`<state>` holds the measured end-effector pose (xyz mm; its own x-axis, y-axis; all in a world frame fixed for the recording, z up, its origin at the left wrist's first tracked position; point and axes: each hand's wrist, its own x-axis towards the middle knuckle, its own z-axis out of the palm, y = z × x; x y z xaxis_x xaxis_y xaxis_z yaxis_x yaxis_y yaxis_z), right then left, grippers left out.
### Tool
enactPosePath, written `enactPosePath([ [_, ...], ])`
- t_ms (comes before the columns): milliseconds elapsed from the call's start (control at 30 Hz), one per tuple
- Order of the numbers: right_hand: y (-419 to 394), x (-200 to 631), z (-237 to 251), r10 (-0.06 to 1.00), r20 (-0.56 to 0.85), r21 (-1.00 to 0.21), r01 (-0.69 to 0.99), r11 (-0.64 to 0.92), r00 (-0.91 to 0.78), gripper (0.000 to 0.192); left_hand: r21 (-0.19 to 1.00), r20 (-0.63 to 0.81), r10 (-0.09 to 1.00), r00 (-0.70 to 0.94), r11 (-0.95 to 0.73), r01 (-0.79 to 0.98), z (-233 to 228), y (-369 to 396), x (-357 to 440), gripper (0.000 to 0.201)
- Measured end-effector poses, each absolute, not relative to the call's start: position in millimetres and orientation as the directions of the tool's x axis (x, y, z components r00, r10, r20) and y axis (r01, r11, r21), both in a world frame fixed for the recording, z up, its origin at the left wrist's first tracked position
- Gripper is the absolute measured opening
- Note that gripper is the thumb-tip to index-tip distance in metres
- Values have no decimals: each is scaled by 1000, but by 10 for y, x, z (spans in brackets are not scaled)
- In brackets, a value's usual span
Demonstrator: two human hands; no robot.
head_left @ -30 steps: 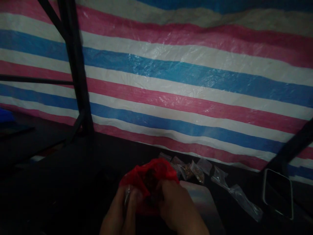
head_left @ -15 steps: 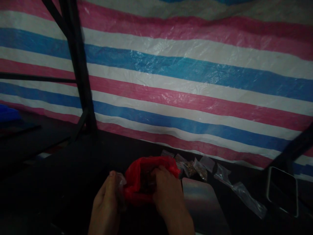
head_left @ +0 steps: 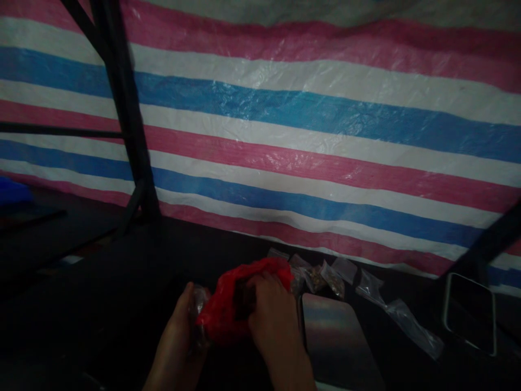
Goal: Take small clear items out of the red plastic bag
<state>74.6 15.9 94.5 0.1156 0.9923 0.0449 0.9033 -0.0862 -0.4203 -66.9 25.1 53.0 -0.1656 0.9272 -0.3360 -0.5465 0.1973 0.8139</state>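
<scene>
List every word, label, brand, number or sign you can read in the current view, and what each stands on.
None: no readable text anywhere.
Red bag: no lettering visible; its inside is too dark to tell.
Small clear bags: too small and dim to tell whether anything is printed.
Phone: dark screen, nothing legible.
Silvery plate: no marks to be made out.
Striped sheet: only stripes visible.

A plastic sheet (head_left: 285, 149) striped in pink, white and blue hangs behind the black table (head_left: 187, 239), creased and catching light. At the left, a dark post (head_left: 124, 103) stands before it, joined by a horizontal bar (head_left: 61, 130). A blue object (head_left: 14, 192) sits at the far left edge; a phone (head_left: 470, 315) lies near a slanting dark beam (head_left: 492, 233) on the right.
</scene>
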Motion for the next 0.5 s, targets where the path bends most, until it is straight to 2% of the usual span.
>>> enactPosePath([
  [100,170,783,887,989,23,-480,870,-118,147,51,727,-396,916,-61,272,-630,458,274,-657,25],
  [200,180,830,823,991,36,-580,810,-84,129,49,676,-438,899,-20,315,-666,488,280,-638,22],
  [333,178,848,793,993,42,-634,771,-58,110,49,630,-474,880,11,348,-694,546,285,-623,25],
  [400,164,851,804,996,36,-646,762,-42,86,50,649,-458,889,10,342,-680,531,292,-633,23],
  [500,129,888,828,998,26,-657,753,-25,56,48,823,-333,934,-128,222,-523,487,295,-675,27],
])
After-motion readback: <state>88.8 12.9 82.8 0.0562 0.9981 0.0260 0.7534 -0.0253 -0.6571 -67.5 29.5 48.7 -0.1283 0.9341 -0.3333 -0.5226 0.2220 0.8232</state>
